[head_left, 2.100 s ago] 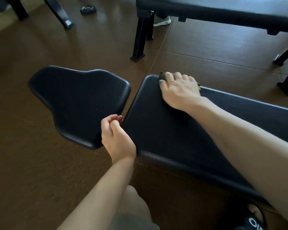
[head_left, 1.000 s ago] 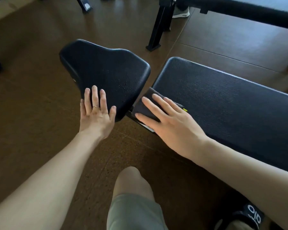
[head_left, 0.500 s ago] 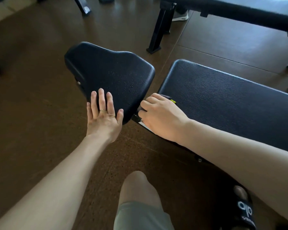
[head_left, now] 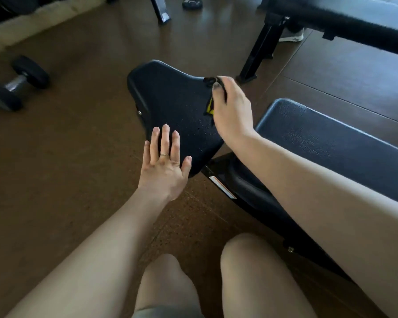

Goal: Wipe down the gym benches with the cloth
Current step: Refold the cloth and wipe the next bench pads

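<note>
The right hand point(head_left: 231, 109) has left the near corner of the long back pad point(head_left: 331, 148), where it was bunching the cloth point(head_left: 213, 95) half a second ago, and now sits at the upper right edge of the seat pad point(head_left: 170, 106), in the middle of the frame. That suggests the back pad is dealt with for now and the wiping is moving on to the seat, whose surface shows fine droplets just left of the right wrist, most likely spray waiting to be wiped. The right hand's fingers are curled round the dark cloth, which is gathered small, with a yellow tag or edge showing under the palm; whether the cloth already presses on the pad or hangs just above it cannot be told. The left hand point(head_left: 164, 166) has kept its place on the lower edge of the seat pad, flat, fingers straight and slightly spread, a ring on one finger, holding nothing and apparently steadying the pad. A dumbbell point(head_left: 14, 84) lies on the floor point(head_left: 67, 157) at the left of the frame, and a second bench point(head_left: 331, 24) crosses the upper right.
</note>
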